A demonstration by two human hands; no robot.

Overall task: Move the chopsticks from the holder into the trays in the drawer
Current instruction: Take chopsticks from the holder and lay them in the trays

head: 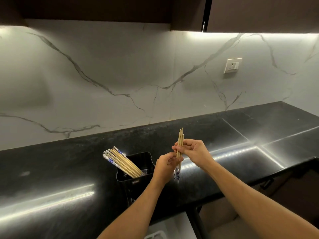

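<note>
Chopsticks (180,140) stand pinched between left hand (165,167) below and right hand (196,152) above; bunched unevenly, one could slip loose and clatter onto the bench (233,135).

tray (155,235): cut by bottom edge | holder (126,185) lower right: behind left forearm (138,204)

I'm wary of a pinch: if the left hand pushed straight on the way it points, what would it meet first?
The left hand points up and rightward, so it would first press the chopsticks it holds, then the right hand gripping them just beyond. Depth is hard to judge.
</note>
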